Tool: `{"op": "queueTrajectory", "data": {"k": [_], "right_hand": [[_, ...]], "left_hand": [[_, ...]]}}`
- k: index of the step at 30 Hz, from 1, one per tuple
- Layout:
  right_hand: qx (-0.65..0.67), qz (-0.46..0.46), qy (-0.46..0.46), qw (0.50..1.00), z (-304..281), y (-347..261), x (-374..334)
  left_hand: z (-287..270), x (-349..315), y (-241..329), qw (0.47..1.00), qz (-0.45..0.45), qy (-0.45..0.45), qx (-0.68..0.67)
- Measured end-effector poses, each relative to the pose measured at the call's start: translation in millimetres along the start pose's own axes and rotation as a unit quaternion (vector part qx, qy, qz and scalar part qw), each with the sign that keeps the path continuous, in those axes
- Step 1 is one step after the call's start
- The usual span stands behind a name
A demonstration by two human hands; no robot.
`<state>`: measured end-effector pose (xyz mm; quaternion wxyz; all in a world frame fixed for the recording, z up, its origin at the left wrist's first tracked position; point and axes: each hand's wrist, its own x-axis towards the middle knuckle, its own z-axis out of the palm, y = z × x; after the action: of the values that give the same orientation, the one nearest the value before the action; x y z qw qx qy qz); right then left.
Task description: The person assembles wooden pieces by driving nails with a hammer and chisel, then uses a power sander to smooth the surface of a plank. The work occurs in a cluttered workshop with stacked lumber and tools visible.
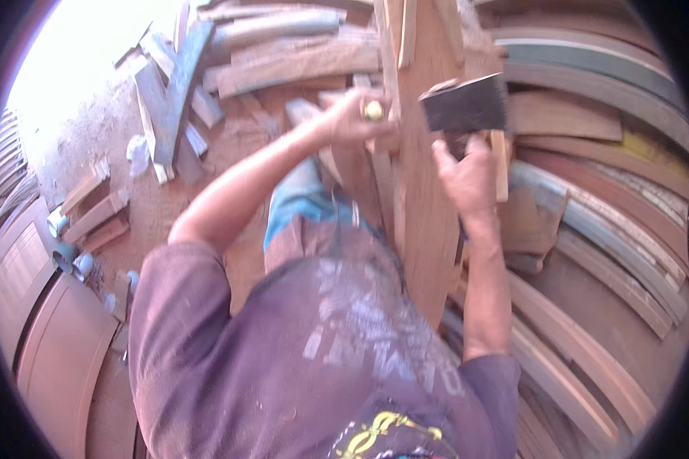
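My left hand (pixel 360 121) is closed around a tool whose round yellow-green handle end (pixel 373 111) shows at the top of the fist. The rest of that tool is hidden. This hand is at the left edge of a long brown wooden board (pixel 425 199) running away from me. In my right hand (pixel 467 174) is a tool with a broad, dark, flat rectangular head (pixel 465 105), held over the board's right side. The fingers wrap its handle, which is mostly covered. Its head is raised apart from my left hand.
Stacked planks (pixel 306 57) and loose offcuts (pixel 177 92) lie at the far left. Curved-looking long boards (pixel 589 183) fill the right side. Wood blocks (pixel 92 210) and blue round pieces (pixel 65 256) lie at the left, beside large brown panels (pixel 65 352).
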<state>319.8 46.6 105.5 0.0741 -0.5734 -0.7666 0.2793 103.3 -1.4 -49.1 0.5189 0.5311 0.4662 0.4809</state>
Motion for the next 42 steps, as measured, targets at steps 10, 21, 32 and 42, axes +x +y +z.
{"op": "queueTrajectory", "data": {"k": [10,21,32,42], "right_hand": [[0.095,0.266,-0.070,0.957,33,114,-168],[-0.178,0.144,-0.066,0.971,-7,68,-158],[-0.061,-0.430,-0.030,0.900,81,-138,45],[-0.140,-0.371,-0.345,0.851,165,-220,69]], "left_hand": [[-13,-18,43,0.985,-0.165,-0.001,0.051],[70,-118,-49,0.916,-0.316,0.171,0.179],[-3,-162,-55,0.939,-0.262,0.198,0.104],[33,-181,-14,0.801,-0.402,0.424,0.131]]}}
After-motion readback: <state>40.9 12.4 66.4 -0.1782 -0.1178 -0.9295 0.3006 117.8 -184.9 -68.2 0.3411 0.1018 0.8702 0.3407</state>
